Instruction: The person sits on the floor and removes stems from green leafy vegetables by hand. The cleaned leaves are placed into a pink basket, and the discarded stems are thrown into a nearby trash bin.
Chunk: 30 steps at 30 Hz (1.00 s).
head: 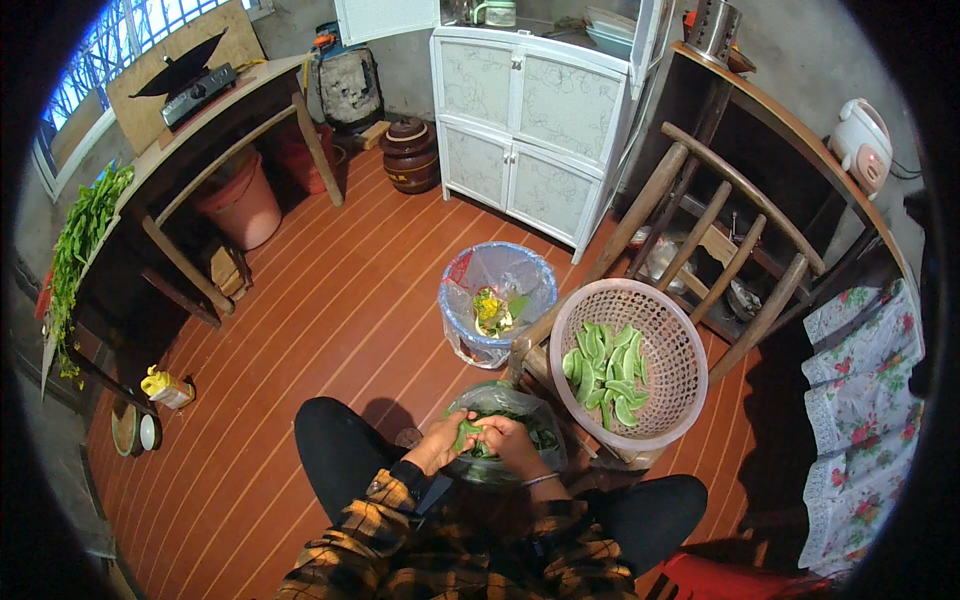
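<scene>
Between both hands, over a plastic bag (pixel 551 454) of green pods, is a green bean pod (pixel 465 433). My left hand (pixel 441 442) holds the pod from the left; the fingers of my right hand (pixel 510 442) pinch its right end. To the right, a pale pink plastic colander (pixel 675 367) rests on a wooden chair and holds several flat green pods (pixel 611 367). Beyond the bag stands a blue-rimmed bin (pixel 551 274) with a clear liner, holding plant scraps (pixel 493 311) and a yellow flower.
The wooden chair's back (pixel 724 225) rises behind the colander. A white cabinet (pixel 525 120) and brown lidded jar (pixel 410 157) stand farther back. A yellow bottle (pixel 169 388) is on the floor at left. Leafy greens (pixel 82 240) lie on the left table; something red (pixel 720 581) is low at right.
</scene>
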{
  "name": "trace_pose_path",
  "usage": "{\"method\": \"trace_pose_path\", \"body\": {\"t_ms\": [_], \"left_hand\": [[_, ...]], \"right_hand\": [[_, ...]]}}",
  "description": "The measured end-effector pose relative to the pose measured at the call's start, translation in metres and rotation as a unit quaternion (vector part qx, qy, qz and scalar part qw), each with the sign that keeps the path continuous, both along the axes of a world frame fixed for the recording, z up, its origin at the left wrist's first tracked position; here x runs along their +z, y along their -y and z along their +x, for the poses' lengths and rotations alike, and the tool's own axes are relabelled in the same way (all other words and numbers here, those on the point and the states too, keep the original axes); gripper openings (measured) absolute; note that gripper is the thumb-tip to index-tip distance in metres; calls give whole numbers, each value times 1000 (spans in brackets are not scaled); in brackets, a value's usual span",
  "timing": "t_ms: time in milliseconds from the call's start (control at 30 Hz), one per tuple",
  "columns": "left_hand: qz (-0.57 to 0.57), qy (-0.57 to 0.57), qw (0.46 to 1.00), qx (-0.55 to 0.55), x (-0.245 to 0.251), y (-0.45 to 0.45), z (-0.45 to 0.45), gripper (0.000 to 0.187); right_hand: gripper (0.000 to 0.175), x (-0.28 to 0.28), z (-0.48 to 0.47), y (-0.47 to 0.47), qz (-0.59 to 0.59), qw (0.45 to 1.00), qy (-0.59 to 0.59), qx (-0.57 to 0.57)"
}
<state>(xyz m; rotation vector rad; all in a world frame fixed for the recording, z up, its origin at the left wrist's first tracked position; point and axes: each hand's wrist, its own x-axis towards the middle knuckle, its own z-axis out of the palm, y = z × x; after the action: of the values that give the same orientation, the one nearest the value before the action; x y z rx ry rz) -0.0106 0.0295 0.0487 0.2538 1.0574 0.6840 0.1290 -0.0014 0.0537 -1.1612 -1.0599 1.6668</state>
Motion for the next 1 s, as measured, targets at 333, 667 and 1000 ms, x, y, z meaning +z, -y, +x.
{"method": "trace_pose_path", "body": {"t_ms": [333,667,1000], "left_hand": [[35,31,999,6,10,-9,-15,17],[9,-73,988,133,-8,-18,-37,13],[-48,-105,988,105,-34,-30,-32,16]], "right_hand": [[17,-38,28,-17,-108,975,-117,-154],[24,-137,29,-23,-199,967,127,-93],[26,-185,-11,-47,-42,842,536,52]]}}
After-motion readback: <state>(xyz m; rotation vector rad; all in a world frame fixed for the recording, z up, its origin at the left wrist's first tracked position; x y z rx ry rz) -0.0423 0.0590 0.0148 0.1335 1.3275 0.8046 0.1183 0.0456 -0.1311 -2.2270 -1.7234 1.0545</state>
